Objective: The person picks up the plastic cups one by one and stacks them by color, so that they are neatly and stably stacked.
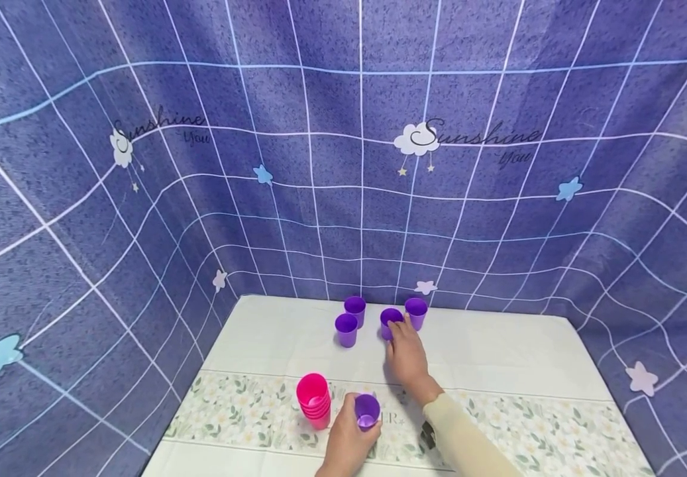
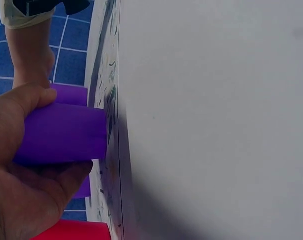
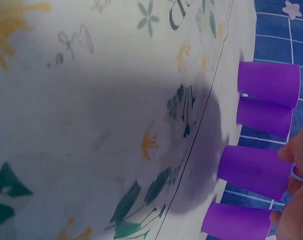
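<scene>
My left hand (image 1: 349, 436) grips a purple cup (image 1: 367, 412), thumb on one side and fingers on the other; the left wrist view shows the cup's wall (image 2: 66, 134) between them. Just left of it stands a stack of nested pink cups (image 1: 315, 401). Farther back, my right hand (image 1: 407, 358) holds the rim of another purple cup (image 3: 254, 170), which stands upright on the table. One of its fingers touches or nearly touches the purple cup to the right (image 1: 416, 313). Two more purple cups stand to the left, one in front (image 1: 346, 330) and one behind (image 1: 355, 309).
A white table cover (image 1: 498, 351) with a floral band (image 1: 534, 424) lies under everything. Blue gridded curtain (image 1: 343, 218) hangs behind the table's back edge and along its sides. A dark device (image 1: 428, 435) sits at the right wrist.
</scene>
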